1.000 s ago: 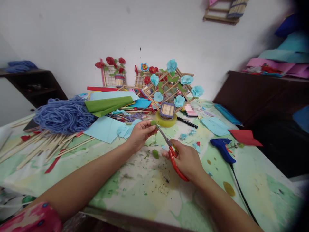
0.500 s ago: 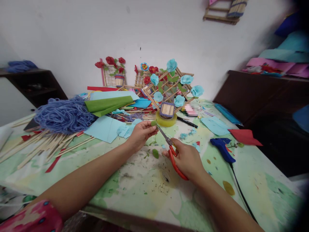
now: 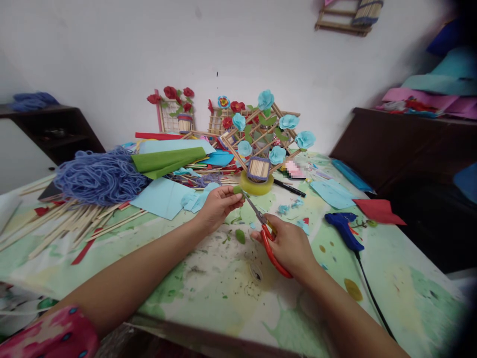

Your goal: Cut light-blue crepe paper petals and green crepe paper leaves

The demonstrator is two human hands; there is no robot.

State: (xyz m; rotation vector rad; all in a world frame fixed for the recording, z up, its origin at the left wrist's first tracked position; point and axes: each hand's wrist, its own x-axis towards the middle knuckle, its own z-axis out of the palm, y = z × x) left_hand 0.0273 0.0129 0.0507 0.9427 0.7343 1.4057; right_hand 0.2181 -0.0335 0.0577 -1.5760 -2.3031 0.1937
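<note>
Between the thumb and fingers of my left hand (image 3: 222,205) is pinched a small piece of green paper (image 3: 237,190). My right hand (image 3: 288,241) grips red-handled scissors (image 3: 269,248), their blades pointing up and left to the edge of that green piece. Whether the blades are parted is too small to tell. Below the two hands a cut green leaf (image 3: 240,236) lies on the tablecloth among tiny green scraps. Just beyond my hands, a roll of yellow tape (image 3: 257,185) lies under a stick lattice (image 3: 261,136) decorated with light-blue paper flowers.
Blue yarn (image 3: 99,176), wooden sticks (image 3: 67,223) and a folded green sheet (image 3: 169,161) crowd the left side. To the right lie a blue glue gun (image 3: 345,231) with its cord, a red paper piece (image 3: 379,211) and light-blue paper (image 3: 333,194). A black marker (image 3: 289,188) rests near the tape.
Almost nothing differs. Both hands keep their places, with the scissors still at the green paper; the whole view has shifted very slightly.
</note>
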